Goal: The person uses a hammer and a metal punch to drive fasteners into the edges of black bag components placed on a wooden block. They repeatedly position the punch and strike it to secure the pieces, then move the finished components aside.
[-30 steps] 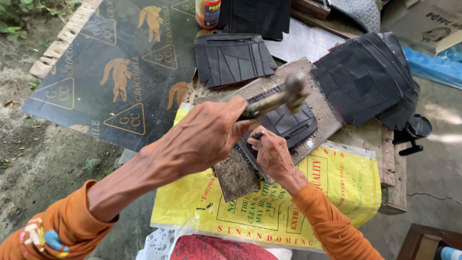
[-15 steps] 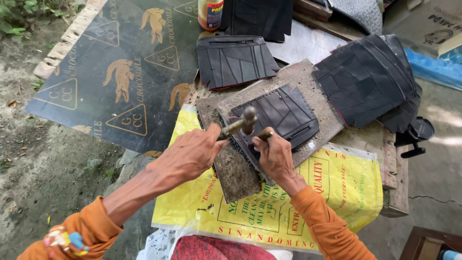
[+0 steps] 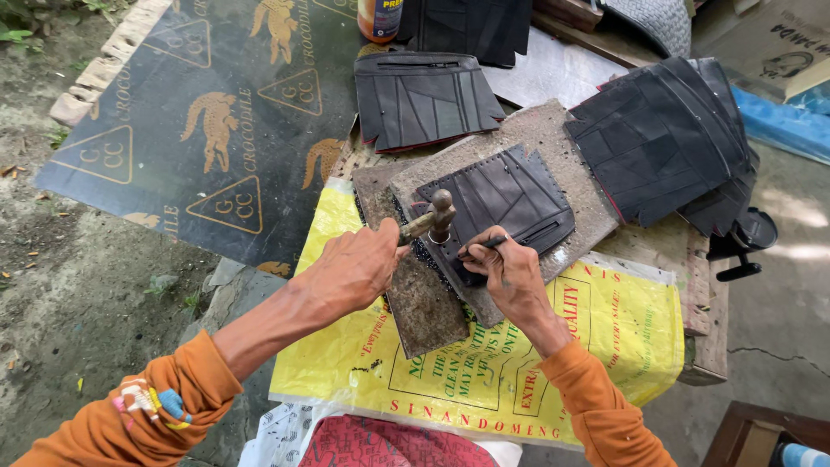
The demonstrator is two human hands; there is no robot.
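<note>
A small hammer (image 3: 432,218) is gripped tight in the left hand (image 3: 350,272) while a thin punch (image 3: 486,246) is pinched by the right hand (image 3: 510,272) on the black rubber piece (image 3: 510,195), which lies on a grey slab (image 3: 553,130).

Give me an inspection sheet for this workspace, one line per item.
Surface: grey board on a yellow sack.
Job's things: black stitched piece on the board; hammer; thin tool.
Clutter: similar black pieces, a stack, a bottle.
Hands: left hand grips the hammer; right hand holds the thin tool to the piece.
Cables: nothing seen.
Surroundings: dark printed sheet, bare ground.
</note>
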